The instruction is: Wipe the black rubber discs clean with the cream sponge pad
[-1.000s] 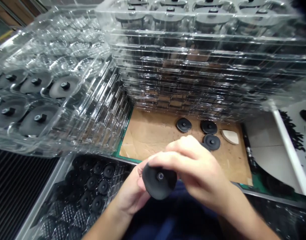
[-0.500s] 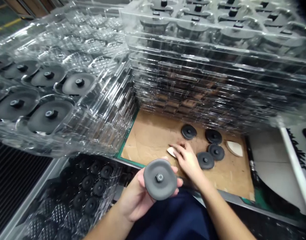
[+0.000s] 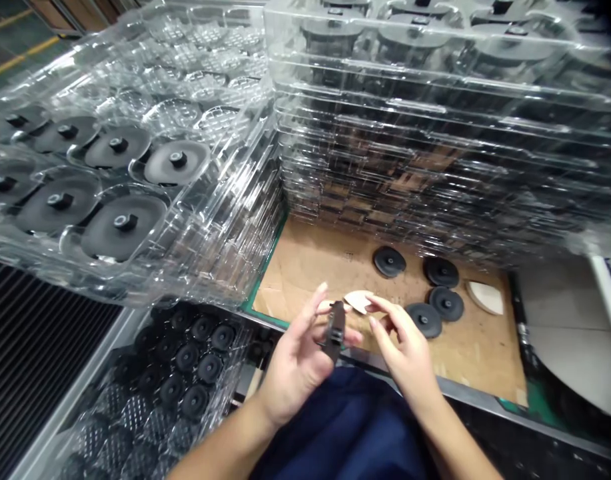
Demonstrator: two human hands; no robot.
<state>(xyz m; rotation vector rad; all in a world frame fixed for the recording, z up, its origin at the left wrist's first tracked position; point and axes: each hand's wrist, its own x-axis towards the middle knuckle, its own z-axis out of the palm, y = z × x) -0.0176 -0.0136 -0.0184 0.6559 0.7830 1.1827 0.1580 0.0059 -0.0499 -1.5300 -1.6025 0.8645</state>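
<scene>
My left hand [image 3: 305, 353] grips a dark grey disc [image 3: 335, 330] with a central stub, now turned edge-on to me. Just to the right of it, my right hand [image 3: 405, 343] pinches the corner of a thin cream wedge-shaped piece [image 3: 358, 300] between its fingertips. The wedge is apart from the disc. Several similar dark discs [image 3: 446, 303] lie on the brown cardboard [image 3: 315, 260] beyond my right hand. A second cream wedge [image 3: 486, 297] lies at the cardboard's right side.
Tall stacks of clear plastic trays [image 3: 410, 127] rise behind the cardboard. A clear tray [image 3: 195, 193] at the left holds dark discs in its pockets. Below it, a lower tray [image 3: 235, 360] carries more discs. A pale curved panel [image 3: 565, 333] stands at the right.
My left hand has turned the disc from face-up to edge-on. The right hand has brought the cream wedge slightly right, its fingers now pinching the wedge's right corner. The view has shifted a little.
</scene>
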